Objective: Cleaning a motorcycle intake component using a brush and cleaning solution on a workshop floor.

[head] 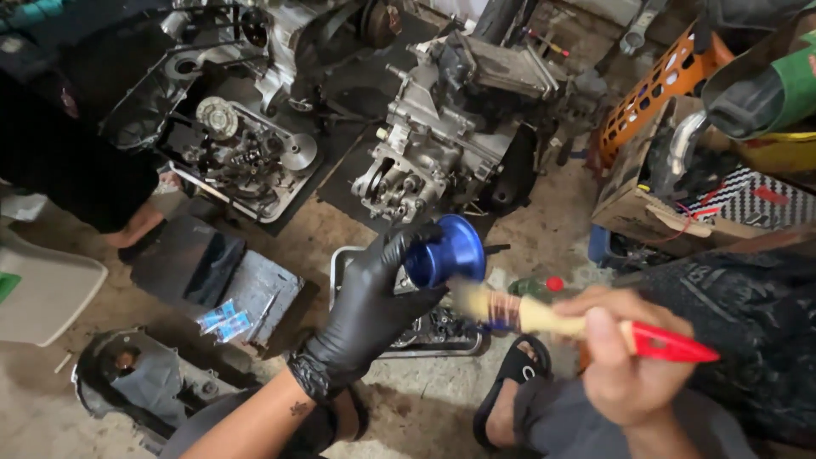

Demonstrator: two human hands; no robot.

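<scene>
Step in hand: cleaning, as I judge it; the paintbrush [544,319] is brought up to the blue metal part [446,251] with its bristles just at the part's lower edge, at about 5 o'clock from it.
Next move calls for: a steady hold on the blue part, turned so that its faces meet the bristles in turn, and short strokes from the brush; a loose grip could let the round part slip.
Left hand [370,310]: in a black glove, fingers curled and pressed around the blue part from its 8 o'clock side, holding it up above the floor.
Right hand [625,357]: bare, closed in a fist-like grip around the brush's red handle, thumb along the top; bristles point toward 9 o'clock.
Blue part: a round, dish-like piece, held in the air near the centre of the view, above a metal tray [340,259] of small parts.
Around: an engine block [442,127] on a dark mat at 12 o'clock from the blue part; a second stripped engine [242,144] at 10 o'clock; a cardboard box [629,200] at 2 o'clock; the person's sandalled foot [510,387] on the concrete floor at 6 o'clock.
</scene>
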